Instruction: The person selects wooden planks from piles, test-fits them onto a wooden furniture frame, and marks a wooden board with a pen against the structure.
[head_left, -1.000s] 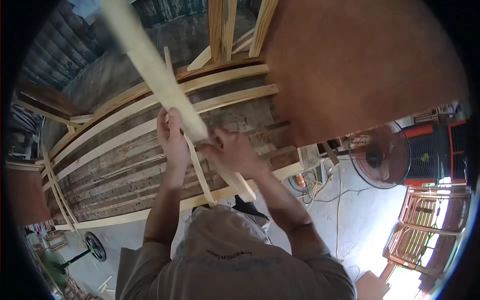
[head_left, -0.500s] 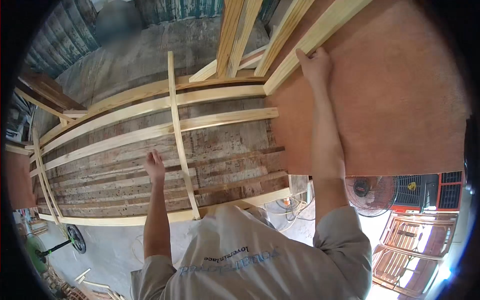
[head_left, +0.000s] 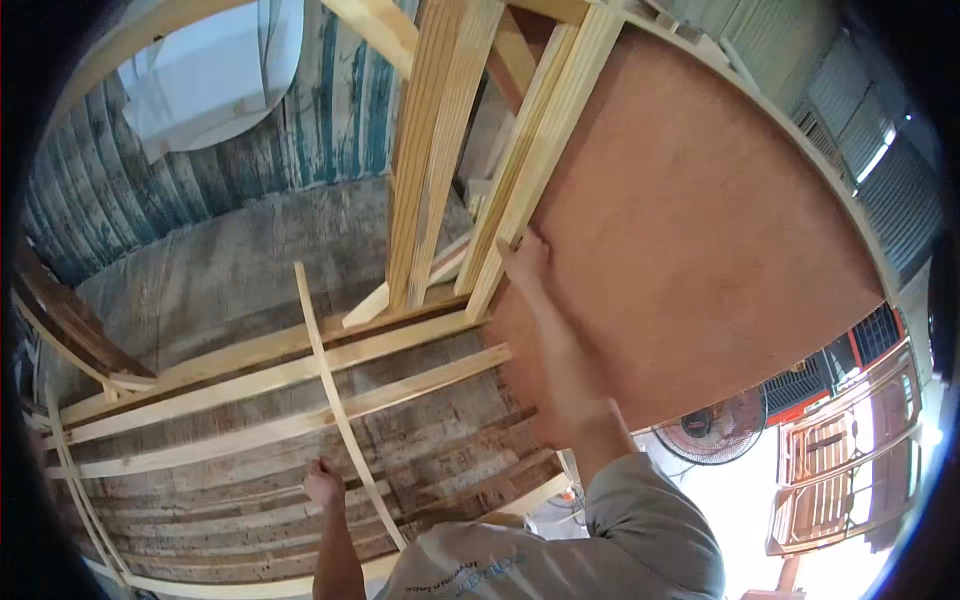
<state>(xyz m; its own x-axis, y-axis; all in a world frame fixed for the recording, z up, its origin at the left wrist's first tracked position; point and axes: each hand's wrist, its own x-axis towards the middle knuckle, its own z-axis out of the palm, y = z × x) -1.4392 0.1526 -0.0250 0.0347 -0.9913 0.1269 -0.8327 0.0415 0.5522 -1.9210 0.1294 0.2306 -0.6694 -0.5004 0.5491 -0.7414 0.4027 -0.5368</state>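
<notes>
At the lower left, my left hand [head_left: 324, 484] is closed over the slatted worktop [head_left: 430, 455]; what it may hold is too small to make out. My right hand [head_left: 526, 260] is wrapped round the edge of an upright wooden post [head_left: 550, 165], which stands against the large reddish-brown panel [head_left: 710, 220]. A thin wooden strip [head_left: 335, 400] lies across the long pale rails [head_left: 230, 388], to the right of my left hand. Paired upright posts [head_left: 430, 150] rise left of my right hand.
A caged fan [head_left: 710, 430] stands below the panel's lower edge. Stacked wooden frames [head_left: 850, 450] are at the far right. Another pair of thin strips [head_left: 82, 490] crosses the rails at far left. Corrugated sheeting [head_left: 330, 110] forms the back wall.
The view has tilted upward, showing more of the posts and panel. Both hands first worked at a pale board; my right hand then moved to the post. My left hand's fingers have closed.
</notes>
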